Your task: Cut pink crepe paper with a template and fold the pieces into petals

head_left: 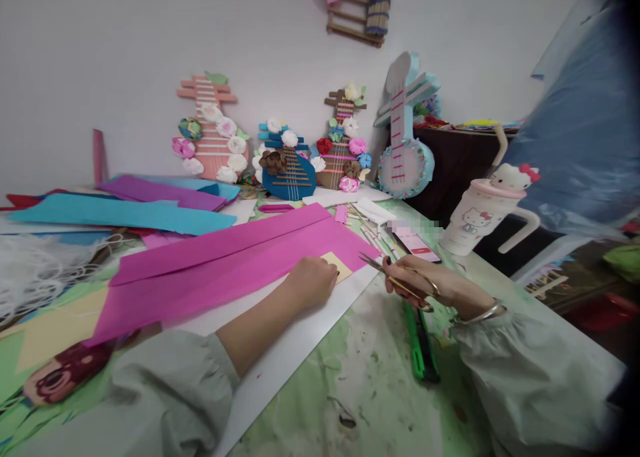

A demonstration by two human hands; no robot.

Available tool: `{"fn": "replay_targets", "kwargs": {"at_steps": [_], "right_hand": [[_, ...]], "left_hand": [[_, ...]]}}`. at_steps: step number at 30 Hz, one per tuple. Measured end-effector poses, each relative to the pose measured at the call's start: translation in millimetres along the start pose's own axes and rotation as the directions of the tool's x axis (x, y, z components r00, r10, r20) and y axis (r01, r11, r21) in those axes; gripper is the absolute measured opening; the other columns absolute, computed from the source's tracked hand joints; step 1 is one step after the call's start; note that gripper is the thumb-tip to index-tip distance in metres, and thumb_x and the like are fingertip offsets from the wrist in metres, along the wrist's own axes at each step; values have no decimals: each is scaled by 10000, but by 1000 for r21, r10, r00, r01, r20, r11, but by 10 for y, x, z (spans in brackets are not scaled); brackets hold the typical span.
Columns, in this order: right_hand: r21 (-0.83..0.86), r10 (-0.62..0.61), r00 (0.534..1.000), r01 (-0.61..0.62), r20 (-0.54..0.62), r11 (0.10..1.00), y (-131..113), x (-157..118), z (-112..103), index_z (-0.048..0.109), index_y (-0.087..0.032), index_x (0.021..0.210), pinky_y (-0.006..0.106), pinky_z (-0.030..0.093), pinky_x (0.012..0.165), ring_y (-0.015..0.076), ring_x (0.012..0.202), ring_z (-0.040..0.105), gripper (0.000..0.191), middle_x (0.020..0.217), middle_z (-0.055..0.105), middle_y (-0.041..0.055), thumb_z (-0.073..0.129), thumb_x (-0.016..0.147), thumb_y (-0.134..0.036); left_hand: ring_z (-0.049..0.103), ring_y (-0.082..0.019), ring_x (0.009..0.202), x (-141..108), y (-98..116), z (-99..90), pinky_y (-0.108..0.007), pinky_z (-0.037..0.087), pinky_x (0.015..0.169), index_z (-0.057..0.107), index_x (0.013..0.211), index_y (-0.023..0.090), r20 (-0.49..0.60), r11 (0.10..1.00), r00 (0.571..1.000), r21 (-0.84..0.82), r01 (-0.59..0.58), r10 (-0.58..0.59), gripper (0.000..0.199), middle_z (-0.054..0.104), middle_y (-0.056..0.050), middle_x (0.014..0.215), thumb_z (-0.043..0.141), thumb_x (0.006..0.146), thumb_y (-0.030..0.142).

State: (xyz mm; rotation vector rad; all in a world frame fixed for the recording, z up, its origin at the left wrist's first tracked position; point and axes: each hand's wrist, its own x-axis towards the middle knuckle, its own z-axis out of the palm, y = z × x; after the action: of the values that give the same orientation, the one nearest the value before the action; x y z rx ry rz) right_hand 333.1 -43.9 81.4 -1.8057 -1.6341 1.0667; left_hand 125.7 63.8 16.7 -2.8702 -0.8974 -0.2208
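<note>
My left hand (313, 282) is closed on a small pale yellow paper piece (338, 268), which lies over the right end of a large magenta paper sheet (215, 270). Under the magenta sheet is a white sheet (280, 357). My right hand (417, 282) grips gold-handled scissors (373, 262), their tips pointing left, near the magenta sheet's right corner. A green box cutter (419, 344) lies on the table just below my right hand.
Blue paper (125, 212) and purple paper (165, 192) lie at the left, by white string (45, 270). A phone (415, 244) and white tumbler (483, 210) stand right. Flower-decorated instrument models, including a blue one (290, 177), line the wall.
</note>
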Motion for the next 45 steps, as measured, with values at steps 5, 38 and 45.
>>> {"fn": "replay_targets", "kwargs": {"at_steps": [5,38,45], "right_hand": [[27,9,994,-12,105,1000,61,-61,6,609,-162,732,236,335,398,105,415,444,573,519,476,-4,441,795,-706],[335,180,975,-213,127,918,338,33,304,629,-98,742,170,270,291,45,303,415,539,514,484,-38,551,778,-630],[364,163,976,-205,143,909,353,87,294,641,-92,739,159,251,294,29,298,407,507,529,472,-39,566,795,-590]], "left_hand": [[603,-187,692,21,-35,88,-300,429,601,663,820,144,-64,997,995,-23,74,-75,320,633,-82,840,366,932,185],[557,-259,935,14,23,109,-386,429,833,606,998,125,-101,984,995,-180,5,-24,332,607,-131,1029,413,913,381],[558,-253,934,14,15,134,-375,431,830,603,988,131,-107,982,994,-189,6,-27,314,610,-116,1026,423,909,375]]}}
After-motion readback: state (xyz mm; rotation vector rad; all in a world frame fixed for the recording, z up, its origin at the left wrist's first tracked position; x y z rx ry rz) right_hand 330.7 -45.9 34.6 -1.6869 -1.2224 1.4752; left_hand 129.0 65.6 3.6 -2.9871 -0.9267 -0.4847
